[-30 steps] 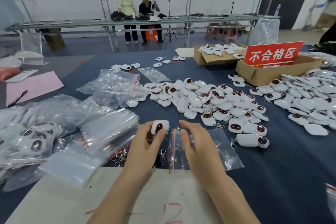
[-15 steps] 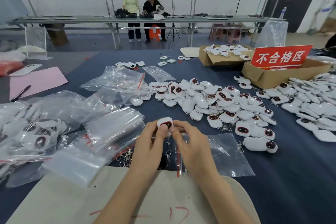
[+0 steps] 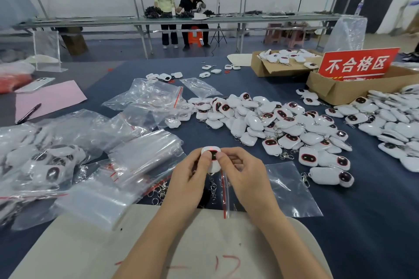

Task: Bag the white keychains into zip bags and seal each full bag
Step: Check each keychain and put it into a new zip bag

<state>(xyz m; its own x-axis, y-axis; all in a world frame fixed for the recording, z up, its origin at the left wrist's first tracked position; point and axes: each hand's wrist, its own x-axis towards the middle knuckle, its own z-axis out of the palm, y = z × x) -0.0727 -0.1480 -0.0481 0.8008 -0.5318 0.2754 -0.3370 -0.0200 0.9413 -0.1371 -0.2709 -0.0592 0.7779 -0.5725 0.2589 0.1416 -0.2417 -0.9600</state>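
Keychain, a rounded, glossy white shell with a dark, red-rimmed oval face, is at the centre of view, pinched between both hands. The left hand and right hand meet with fingers curled, thumbs pressed on its face. A clear, crinkly zip bag with a red strip lies flat beneath the right hand, toward 4 o'clock. A loose pile of the same pieces spreads at 2 o'clock on dark blue cloth. Filled bags lie at 9 o'clock.
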